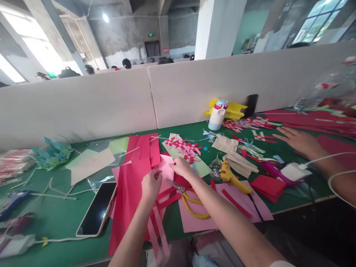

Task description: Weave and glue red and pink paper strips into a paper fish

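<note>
Two-handed grip (151,183) (182,167) on one pink sheet (166,167)

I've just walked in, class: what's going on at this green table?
A person's right hand pinches a light pink paper by its edge. The left hand is curled at the other side; whether it grips the paper is unclear. Scissors lie open just below, and a yellow glue gun rests to the right. Beyond it, another person's hand reaches over the table.
</note>
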`<state>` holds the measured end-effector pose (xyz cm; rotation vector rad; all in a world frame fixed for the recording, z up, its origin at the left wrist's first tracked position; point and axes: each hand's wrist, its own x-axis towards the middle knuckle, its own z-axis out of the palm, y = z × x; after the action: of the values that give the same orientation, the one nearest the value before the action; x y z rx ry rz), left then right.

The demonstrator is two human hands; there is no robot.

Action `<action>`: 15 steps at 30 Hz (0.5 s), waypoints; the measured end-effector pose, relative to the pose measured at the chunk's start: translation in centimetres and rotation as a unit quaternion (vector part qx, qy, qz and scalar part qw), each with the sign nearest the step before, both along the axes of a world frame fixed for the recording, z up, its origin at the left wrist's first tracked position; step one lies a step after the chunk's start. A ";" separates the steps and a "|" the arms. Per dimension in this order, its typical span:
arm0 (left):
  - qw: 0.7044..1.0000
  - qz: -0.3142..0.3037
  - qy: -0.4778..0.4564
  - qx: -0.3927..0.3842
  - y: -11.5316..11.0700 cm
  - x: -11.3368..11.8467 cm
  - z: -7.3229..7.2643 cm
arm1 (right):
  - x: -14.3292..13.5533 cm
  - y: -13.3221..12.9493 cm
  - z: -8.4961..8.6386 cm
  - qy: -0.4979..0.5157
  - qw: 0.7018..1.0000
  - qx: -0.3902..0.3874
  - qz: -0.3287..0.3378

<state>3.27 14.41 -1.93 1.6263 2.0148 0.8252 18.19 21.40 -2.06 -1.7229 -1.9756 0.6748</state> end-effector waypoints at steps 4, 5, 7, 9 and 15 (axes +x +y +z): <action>0.999 0.024 -0.007 0.020 -1.1 -1.1 -0.2 | 0.2 0.4 2.1 -0.016 0.998 0.056 -0.019; 0.999 0.026 -0.012 0.027 -1.3 -1.2 -0.3 | 0.3 0.5 2.8 -0.017 0.997 0.070 -0.027; 0.999 0.028 -0.022 0.040 -1.6 -1.4 -0.4 | 0.9 0.9 4.5 -0.014 0.994 0.096 -0.045; 0.998 0.029 -0.032 0.052 -1.8 -1.4 -0.4 | 1.9 1.5 6.0 -0.004 0.991 0.114 -0.072; 0.996 0.024 -0.049 0.072 -2.0 -1.2 -0.5 | 8.3 3.1 7.7 0.115 0.959 0.150 -0.212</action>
<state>2.10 12.40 -2.42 1.5855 1.9731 1.0675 26.49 24.47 5.62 -1.7107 -1.4038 0.3804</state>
